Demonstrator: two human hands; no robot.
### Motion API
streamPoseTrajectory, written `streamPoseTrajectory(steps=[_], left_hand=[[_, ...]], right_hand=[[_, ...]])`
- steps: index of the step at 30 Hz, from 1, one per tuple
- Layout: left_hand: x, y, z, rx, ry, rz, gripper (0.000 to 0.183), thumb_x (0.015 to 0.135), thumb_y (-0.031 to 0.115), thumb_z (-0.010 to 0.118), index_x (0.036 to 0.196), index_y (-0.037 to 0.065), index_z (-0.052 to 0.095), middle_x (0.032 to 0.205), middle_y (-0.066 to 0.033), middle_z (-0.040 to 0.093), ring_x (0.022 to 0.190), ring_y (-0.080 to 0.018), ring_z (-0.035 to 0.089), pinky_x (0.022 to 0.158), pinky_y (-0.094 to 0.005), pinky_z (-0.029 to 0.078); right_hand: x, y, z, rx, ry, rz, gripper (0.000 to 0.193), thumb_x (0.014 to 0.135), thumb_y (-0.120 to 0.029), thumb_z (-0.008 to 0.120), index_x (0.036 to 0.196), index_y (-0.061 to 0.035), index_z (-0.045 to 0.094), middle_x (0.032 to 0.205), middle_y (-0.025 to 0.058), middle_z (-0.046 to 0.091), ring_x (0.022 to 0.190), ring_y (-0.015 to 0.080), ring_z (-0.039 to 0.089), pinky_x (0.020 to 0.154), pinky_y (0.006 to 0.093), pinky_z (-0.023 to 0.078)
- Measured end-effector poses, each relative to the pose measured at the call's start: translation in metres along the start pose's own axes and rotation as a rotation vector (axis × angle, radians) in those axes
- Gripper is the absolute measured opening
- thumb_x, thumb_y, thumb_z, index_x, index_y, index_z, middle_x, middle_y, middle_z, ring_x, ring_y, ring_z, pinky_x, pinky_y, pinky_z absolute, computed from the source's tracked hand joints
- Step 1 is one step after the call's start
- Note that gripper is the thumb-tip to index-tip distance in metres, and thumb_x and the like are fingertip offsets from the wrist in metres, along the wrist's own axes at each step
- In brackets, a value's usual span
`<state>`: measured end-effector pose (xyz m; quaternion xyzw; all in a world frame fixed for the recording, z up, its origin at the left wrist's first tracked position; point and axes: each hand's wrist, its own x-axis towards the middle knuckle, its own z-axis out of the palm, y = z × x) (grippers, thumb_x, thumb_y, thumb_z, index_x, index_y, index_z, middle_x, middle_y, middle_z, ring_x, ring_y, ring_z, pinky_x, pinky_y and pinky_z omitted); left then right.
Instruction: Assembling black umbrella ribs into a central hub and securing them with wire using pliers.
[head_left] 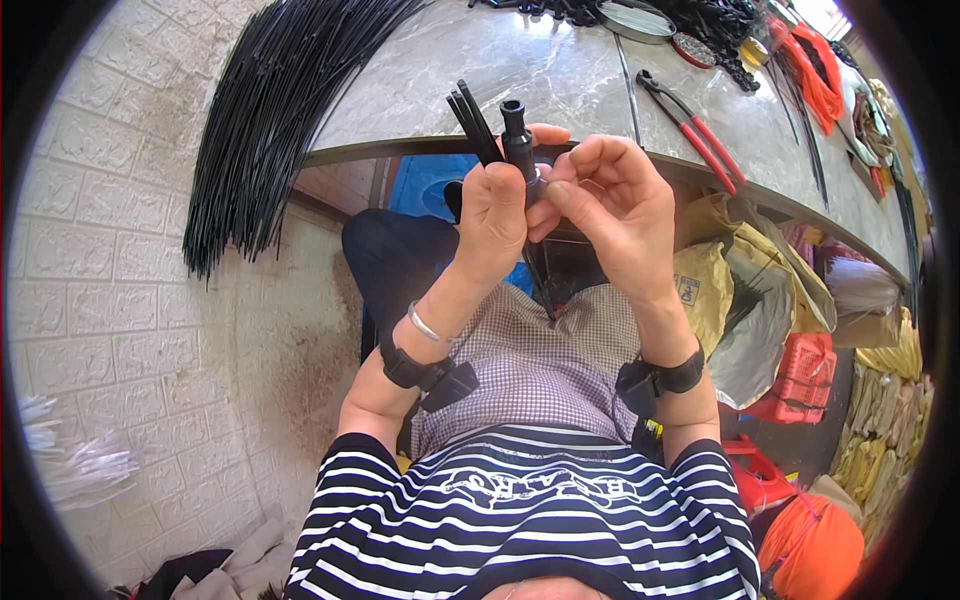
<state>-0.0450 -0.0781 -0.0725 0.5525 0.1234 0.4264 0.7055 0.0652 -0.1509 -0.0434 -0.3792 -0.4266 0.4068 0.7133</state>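
My left hand (488,222) is closed around a black tubular fitting (516,140) with a flared, hollow top, held upright just off the table's near edge. Several thin black rods (474,122) stick up beside the fitting, gripped in the same hand; dark lengths hang below it toward my lap. At the fitting's right side, the thumb and forefinger of my right hand (622,210) are pinched together. Something small and pale shows near those fingertips, too small to name. The other right-hand fingers are curled.
A thick bundle of black rods (285,115) overhangs the left end of the grey marbled table (430,75). Red-handled pliers (695,140) lie on the right, with round tins (637,20) and black parts farther back. Sacks (745,300) and a red basket (803,377) stand below at right.
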Motion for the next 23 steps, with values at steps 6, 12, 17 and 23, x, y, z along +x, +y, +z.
streamPoseTrajectory(steps=[6, 12, 17, 23], left_hand=[[0.0003, 0.0001, 0.0001, -0.004, -0.006, 0.005, 0.089, 0.079, 0.075, 0.043, 0.122, -0.002, 0.05, 0.064, 0.0037, 0.051, 0.052, -0.001, 0.042, 0.044, -0.0157, 0.031], [0.0, 0.0004, -0.0004, 0.006, -0.007, 0.011, 0.088, 0.079, 0.075, 0.043, 0.122, -0.002, 0.05, 0.064, 0.0038, 0.051, 0.052, -0.0012, 0.043, 0.044, -0.0154, 0.032], [0.0, 0.0012, -0.001, 0.014, -0.004, 0.008, 0.089, 0.079, 0.075, 0.043, 0.122, -0.002, 0.05, 0.064, 0.0035, 0.052, 0.052, -0.0015, 0.044, 0.044, -0.0154, 0.032], [-0.0001, 0.0025, -0.0017, 0.02, 0.009, -0.003, 0.09, 0.078, 0.076, 0.043, 0.123, -0.002, 0.049, 0.065, 0.0024, 0.054, 0.053, -0.0021, 0.045, 0.043, -0.0157, 0.033]], right_hand=[[0.0009, 0.0, -0.0001, 0.005, -0.009, -0.002, 0.02, 0.087, 0.008, 0.058, 0.106, 0.0072, 0.05, 0.089, 0.0126, 0.061, 0.072, 0.018, 0.067, 0.063, 0.0284, 0.059], [0.0011, 0.0009, -0.0007, -0.015, -0.022, 0.005, 0.02, 0.088, 0.008, 0.057, 0.106, 0.0068, 0.05, 0.088, 0.0118, 0.061, 0.072, 0.0172, 0.067, 0.063, 0.0277, 0.059], [0.0014, 0.0016, -0.0004, -0.026, -0.022, 0.011, 0.02, 0.088, 0.008, 0.058, 0.106, 0.0068, 0.051, 0.088, 0.0115, 0.062, 0.071, 0.0166, 0.067, 0.063, 0.0272, 0.058], [0.0019, 0.0042, -0.0002, 0.014, -0.018, 0.006, 0.02, 0.088, 0.007, 0.058, 0.106, 0.0067, 0.051, 0.089, 0.0118, 0.062, 0.072, 0.017, 0.067, 0.063, 0.0272, 0.058]])
